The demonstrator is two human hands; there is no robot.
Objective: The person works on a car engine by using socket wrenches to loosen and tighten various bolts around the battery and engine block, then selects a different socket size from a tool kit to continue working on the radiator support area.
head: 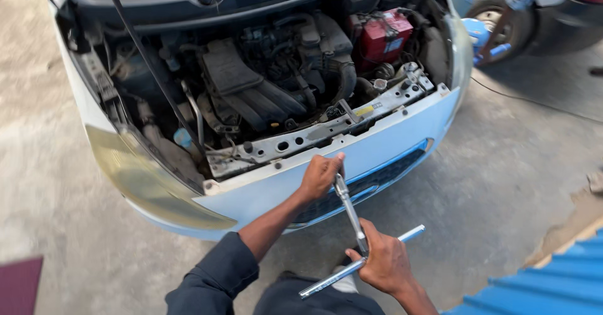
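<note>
I stand at the front of a pale blue car (pixel 402 133) with its bonnet open and engine bay exposed. A silver T-handle socket wrench (pixel 350 209) points up at the front bumper. My left hand (pixel 320 175) grips the upper end of its shaft against the bumper's top edge. My right hand (pixel 384 261) is closed around the junction where the shaft meets the crossbar (pixel 411 233), which runs from lower left to upper right. Both my arms wear dark blue sleeves.
The engine bay holds a black air box (pixel 242 82), hoses and a red battery (pixel 384 34). A bonnet prop rod (pixel 147 57) leans at the left. Another car's wheel (pixel 502 13) and a person's legs are at top right. A blue corrugated sheet (pixel 553 283) lies at bottom right.
</note>
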